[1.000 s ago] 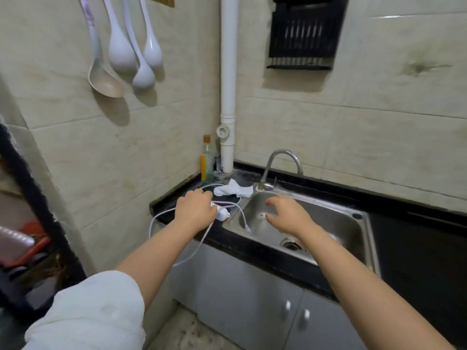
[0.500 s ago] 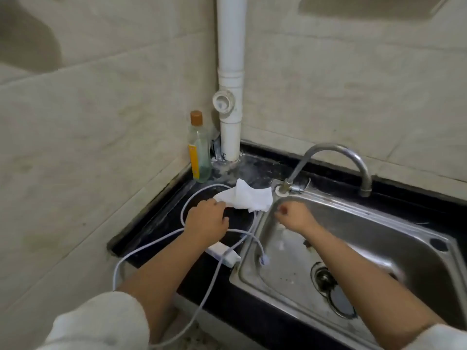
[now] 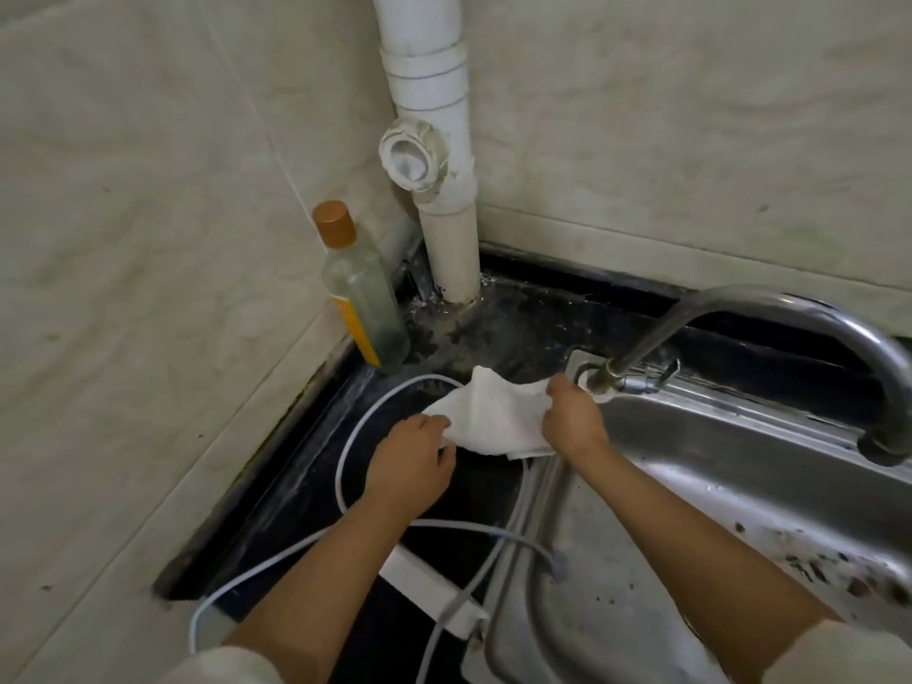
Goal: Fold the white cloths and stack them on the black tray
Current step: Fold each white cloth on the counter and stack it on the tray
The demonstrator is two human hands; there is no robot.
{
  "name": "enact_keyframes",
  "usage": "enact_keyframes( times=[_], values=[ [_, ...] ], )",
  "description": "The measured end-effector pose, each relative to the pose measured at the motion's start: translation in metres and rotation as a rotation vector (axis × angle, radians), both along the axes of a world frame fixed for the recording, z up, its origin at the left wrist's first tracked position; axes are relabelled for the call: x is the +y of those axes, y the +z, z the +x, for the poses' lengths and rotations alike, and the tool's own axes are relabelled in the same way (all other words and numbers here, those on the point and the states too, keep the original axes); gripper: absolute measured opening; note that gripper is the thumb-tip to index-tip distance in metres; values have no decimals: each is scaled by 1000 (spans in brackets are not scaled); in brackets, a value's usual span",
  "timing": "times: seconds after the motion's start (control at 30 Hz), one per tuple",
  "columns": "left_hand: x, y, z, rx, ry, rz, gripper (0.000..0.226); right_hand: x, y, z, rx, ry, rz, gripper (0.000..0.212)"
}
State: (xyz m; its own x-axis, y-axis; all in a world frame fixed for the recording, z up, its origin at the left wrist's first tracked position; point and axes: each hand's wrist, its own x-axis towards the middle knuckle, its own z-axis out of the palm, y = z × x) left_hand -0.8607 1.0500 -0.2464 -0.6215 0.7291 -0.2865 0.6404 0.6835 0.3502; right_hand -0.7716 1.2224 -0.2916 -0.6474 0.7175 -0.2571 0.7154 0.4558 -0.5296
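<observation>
**Operator:** Head camera shows me both hands on the crumpled white cloth [image 3: 493, 417], which lies on the black stone counter [image 3: 306, 481] at the sink's far-left corner, near the tap base. My left hand [image 3: 409, 469] pinches its near-left edge; my right hand [image 3: 572, 419] has fingers curled over its right edge.

**Observer:** Where is the black tray?

**Operator:** Not in view. For now I judge the step is lifting this cloth clear, so I'd raise both edges together and pull them apart to find the corners before any fold.

**Observer:** Anything in the way?

**Operator:** The thin white cable [image 3: 355, 436] loops round on the counter just beside the cloth, running back to a white rectangular adapter [image 3: 434, 594]. I'd lift straight up so I don't snag it. The cloth looks soft, limp and a little textured, so it will sag between my hands.

**Observer:** And around it?

**Operator:** A stainless steel sink [image 3: 740, 486], glossy and speckled with dirt on its near right; a curved chrome tap [image 3: 740, 308]; a clear glass bottle with an orange cap [image 3: 360, 293]; a white plastic drainpipe [image 3: 439, 140] against pale tiled walls.
</observation>
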Motion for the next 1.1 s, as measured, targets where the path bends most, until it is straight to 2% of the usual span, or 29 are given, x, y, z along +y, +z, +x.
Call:
enact_keyframes(
  times=[0.07,0.17,0.27,0.4,0.43,0.5,0.57,0.67,0.73,0.8,0.83,0.9,1.0,1.07,1.1],
  values=[
    [10,0,-1,-24,22,35,47,-1,8,1,120,68,-50,43],
    [23,5,-2,-89,-12,126,53,-8,34,13,330,35,-277,47],
    [32,19,6,-171,-106,148,61,-19,64,36,553,-116,-468,30],
    [45,43,28,-250,-263,243,63,-35,101,82,712,-259,-593,8],
    [49,49,38,-282,-303,254,58,-38,110,101,743,-284,-594,17],
    [60,62,67,-347,-422,241,52,-44,131,143,752,-330,-559,10],
    [71,71,111,-407,-581,227,60,-52,149,198,733,-368,-518,9],
    [91,80,195,-554,-853,240,67,-67,174,286,729,-467,-452,23],
    [101,87,260,-654,-998,177,46,-79,188,348,749,-563,-400,35],
    [107,95,326,-711,-1090,148,15,-95,200,410,750,-707,-306,27],
    [110,98,358,-714,-1132,149,10,-105,207,441,770,-795,-255,18],
    [113,103,417,-686,-1223,166,24,-125,212,505,819,-1015,-152,11],
    [112,111,495,-643,-1368,144,27,-157,214,598,939,-1313,-79,17],
    [110,115,544,-606,-1436,153,25,-178,211,653,998,-1381,-69,16],
    [109,117,570,-606,-1459,160,25,-189,210,678,945,-1385,-57,14]
  ],
)
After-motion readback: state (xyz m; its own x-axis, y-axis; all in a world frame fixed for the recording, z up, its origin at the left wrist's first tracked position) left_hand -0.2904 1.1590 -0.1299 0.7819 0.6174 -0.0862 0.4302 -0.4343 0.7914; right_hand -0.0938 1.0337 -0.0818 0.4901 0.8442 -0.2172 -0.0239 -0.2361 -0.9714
